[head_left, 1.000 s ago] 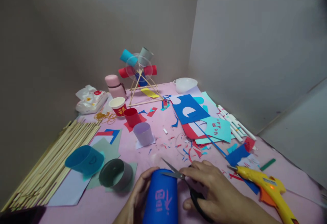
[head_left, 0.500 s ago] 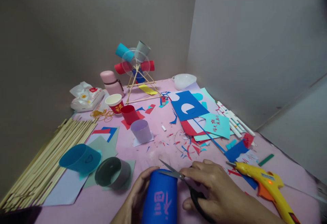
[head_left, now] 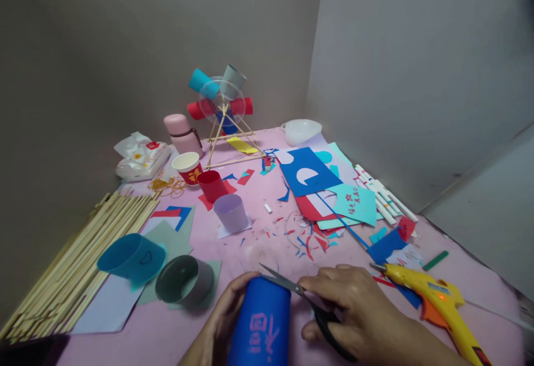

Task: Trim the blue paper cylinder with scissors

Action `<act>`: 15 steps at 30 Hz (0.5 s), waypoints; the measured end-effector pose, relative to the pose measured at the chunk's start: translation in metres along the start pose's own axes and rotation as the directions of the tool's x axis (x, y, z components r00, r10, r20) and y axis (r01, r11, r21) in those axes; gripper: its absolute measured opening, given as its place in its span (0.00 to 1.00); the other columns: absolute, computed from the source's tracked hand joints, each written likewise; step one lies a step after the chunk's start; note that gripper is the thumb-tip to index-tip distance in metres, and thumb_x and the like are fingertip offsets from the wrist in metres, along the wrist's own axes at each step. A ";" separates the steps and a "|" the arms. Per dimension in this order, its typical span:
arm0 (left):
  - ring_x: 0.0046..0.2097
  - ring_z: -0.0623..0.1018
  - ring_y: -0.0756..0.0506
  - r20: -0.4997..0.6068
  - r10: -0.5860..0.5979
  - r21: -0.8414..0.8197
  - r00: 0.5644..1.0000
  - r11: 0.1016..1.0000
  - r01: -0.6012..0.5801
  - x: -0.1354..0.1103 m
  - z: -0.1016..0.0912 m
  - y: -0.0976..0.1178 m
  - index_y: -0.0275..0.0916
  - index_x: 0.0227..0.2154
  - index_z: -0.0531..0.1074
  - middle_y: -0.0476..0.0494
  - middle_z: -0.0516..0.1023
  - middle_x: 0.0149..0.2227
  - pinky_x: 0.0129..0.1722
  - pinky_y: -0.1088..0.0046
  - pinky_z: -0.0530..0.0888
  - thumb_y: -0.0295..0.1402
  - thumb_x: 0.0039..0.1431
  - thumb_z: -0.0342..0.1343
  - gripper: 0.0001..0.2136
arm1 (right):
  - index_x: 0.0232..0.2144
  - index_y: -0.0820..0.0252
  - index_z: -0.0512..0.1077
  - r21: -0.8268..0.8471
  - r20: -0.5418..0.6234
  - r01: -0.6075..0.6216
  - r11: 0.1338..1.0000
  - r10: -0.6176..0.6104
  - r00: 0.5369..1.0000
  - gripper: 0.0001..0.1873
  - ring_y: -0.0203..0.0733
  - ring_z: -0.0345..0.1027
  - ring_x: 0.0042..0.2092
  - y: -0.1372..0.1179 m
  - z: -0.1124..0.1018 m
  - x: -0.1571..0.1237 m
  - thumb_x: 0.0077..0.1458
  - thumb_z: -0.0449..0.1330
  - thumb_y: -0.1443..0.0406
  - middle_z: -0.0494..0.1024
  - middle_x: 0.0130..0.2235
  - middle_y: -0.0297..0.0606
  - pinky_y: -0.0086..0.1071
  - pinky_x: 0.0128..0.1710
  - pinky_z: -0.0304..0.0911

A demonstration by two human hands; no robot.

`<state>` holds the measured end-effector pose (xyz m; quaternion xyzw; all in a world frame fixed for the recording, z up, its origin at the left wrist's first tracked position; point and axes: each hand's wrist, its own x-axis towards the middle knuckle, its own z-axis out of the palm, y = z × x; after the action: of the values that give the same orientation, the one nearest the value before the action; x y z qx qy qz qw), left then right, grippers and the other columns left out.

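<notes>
A blue paper cylinder point(head_left: 262, 321) with pink handwritten marks lies at the near edge, its far end facing away from me. My left hand point(head_left: 225, 318) is wrapped round its left side, the fingertips at the top rim. In my right hand point(head_left: 346, 310) is a pair of scissors point(head_left: 306, 296) with black handles. Their blades are closed together and lie over the cylinder's far rim. Just left stand a grey paper tube point(head_left: 186, 282) and a teal paper tube point(head_left: 131, 260), each on a paper base. Farther off are a lilac tube point(head_left: 231, 214) and a red tube point(head_left: 211, 187).
A yellow hot glue gun point(head_left: 434, 293) lies at right, its small light lit. Bamboo sticks point(head_left: 83, 260) are piled at left. A stick-framed wheel point(head_left: 223, 104) with paper tubes stands at the back. White markers point(head_left: 381, 196), coloured paper point(head_left: 308, 171) and scraps lie to the right.
The scissor blades, apart before, have closed at the blue cylinder's rim. My right hand has shifted slightly right and down, and the cylinder is tilted a little more.
</notes>
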<state>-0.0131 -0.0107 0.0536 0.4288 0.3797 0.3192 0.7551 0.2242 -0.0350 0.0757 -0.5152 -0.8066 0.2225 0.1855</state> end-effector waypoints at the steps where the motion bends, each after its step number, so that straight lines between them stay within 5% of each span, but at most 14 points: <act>1: 0.47 0.76 0.28 0.002 -0.023 -0.034 1.000 0.999 0.023 0.003 -0.003 -0.001 0.52 0.44 0.73 0.43 0.79 0.47 0.47 0.49 0.70 0.55 0.32 0.66 0.32 | 0.31 0.56 0.75 -0.009 0.006 -0.002 1.000 0.002 1.000 0.16 0.41 0.69 0.27 0.001 0.000 0.000 0.49 0.64 0.50 0.78 0.26 0.35 0.30 0.27 0.52; 5: 0.47 0.76 0.28 0.040 0.024 -0.124 0.999 0.992 -0.019 0.008 -0.009 -0.005 0.52 0.41 0.76 0.44 0.81 0.45 0.47 0.51 0.71 0.59 0.17 0.67 0.39 | 0.29 0.56 0.75 -0.026 0.018 -0.016 1.000 0.016 1.000 0.15 0.41 0.70 0.27 0.002 -0.002 0.000 0.47 0.67 0.52 0.78 0.26 0.34 0.30 0.27 0.52; 9: 0.48 0.76 0.29 0.010 0.047 -0.048 0.999 0.998 -0.047 0.001 -0.005 -0.004 0.51 0.43 0.75 0.43 0.80 0.46 0.50 0.51 0.69 0.58 0.25 0.66 0.36 | 0.33 0.56 0.76 0.041 0.045 -0.039 0.998 0.038 0.998 0.10 0.39 0.69 0.28 0.000 -0.009 -0.001 0.50 0.66 0.57 0.77 0.27 0.33 0.28 0.28 0.54; 15: 0.55 0.69 0.26 -0.008 0.162 0.078 0.987 0.984 -0.161 -0.013 0.009 0.004 0.55 0.53 0.66 0.43 0.73 0.55 0.53 0.51 0.67 0.56 0.24 0.67 0.44 | 0.39 0.50 0.76 0.014 0.083 -0.108 0.994 0.107 0.991 0.14 0.41 0.69 0.31 -0.003 -0.017 0.000 0.46 0.68 0.61 0.75 0.30 0.32 0.29 0.29 0.54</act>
<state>-0.0128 -0.0229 0.0636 0.4846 0.3612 0.3677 0.7067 0.2307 -0.0329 0.0916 -0.5466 -0.7825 0.2606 0.1449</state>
